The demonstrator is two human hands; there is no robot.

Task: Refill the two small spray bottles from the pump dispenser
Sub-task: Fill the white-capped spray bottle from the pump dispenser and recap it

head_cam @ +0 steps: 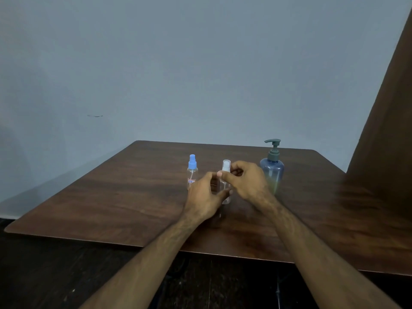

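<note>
Clear plastic, white-capped: the bottle (225, 186) stands upright near mid-table (111, 197), long axis vertical, between our two hands. Our left hand (206, 197) wraps its body; our right hand (246, 178) pinches the white cap (226, 165) from the right, so we judge unscrewing to be the step in hand. The blue-capped bottle (192, 171) stands just left, untouched; the dispenser (272, 167) stands right, behind our right hand. The bottle's lower body is masked by fingers, and its fill level cannot be read.
</note>
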